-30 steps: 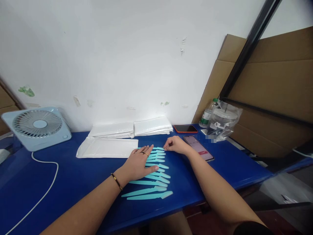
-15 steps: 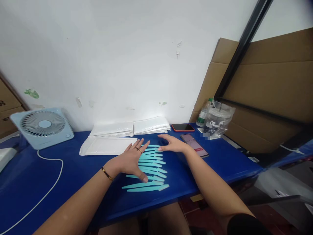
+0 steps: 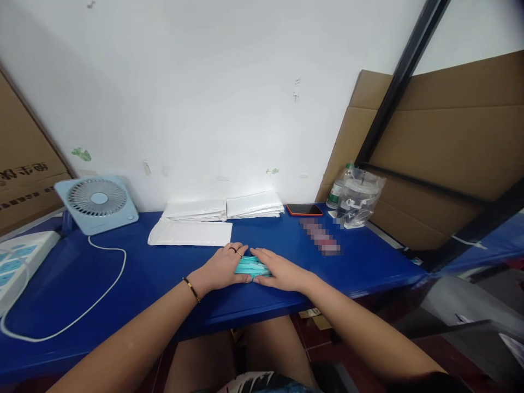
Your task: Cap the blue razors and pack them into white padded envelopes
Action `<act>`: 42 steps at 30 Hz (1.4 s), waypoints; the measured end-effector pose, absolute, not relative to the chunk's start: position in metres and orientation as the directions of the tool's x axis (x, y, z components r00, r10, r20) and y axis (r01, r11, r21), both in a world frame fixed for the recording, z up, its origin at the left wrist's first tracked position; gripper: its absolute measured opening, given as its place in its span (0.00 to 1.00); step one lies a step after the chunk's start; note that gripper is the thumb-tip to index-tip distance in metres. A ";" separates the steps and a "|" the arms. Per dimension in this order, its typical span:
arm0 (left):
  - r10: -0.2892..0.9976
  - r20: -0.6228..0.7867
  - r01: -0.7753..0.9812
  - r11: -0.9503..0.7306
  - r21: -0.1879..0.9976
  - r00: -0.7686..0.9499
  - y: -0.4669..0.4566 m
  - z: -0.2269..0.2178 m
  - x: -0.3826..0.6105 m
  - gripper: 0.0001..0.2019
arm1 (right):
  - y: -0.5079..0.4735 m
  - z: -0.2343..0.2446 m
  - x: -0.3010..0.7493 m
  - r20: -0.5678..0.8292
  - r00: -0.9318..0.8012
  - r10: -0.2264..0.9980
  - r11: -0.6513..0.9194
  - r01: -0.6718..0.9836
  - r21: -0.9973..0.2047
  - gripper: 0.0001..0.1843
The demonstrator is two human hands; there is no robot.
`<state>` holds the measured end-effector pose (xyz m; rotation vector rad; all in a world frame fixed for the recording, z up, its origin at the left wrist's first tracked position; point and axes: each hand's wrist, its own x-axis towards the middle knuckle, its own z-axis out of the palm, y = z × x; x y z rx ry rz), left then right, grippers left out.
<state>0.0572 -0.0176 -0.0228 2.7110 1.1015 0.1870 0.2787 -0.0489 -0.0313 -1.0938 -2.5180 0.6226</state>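
Both my hands are cupped together on the blue table near its front edge. Between them is a gathered bundle of several thin turquoise plastic strips. My left hand, with rings and a wrist bracelet, presses the bundle from the left. My right hand presses it from the right, fingers curled over the top. Most of the bundle is hidden under my fingers.
White padded envelopes lie behind my hands, with stacks against the wall. A small blue fan and its white cable are at left, a power strip far left. Two phones and a bagged bottle sit right.
The turquoise strips were spread in a row on the table; now both hands have swept them together into one bundle. The camera view has shifted right and back.
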 end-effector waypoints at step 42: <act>0.917 0.158 0.143 -0.222 0.964 0.365 -0.017 -0.031 0.147 0.06 | -0.007 0.040 0.243 0.533 -0.467 0.706 0.617 0.774 -0.138 0.10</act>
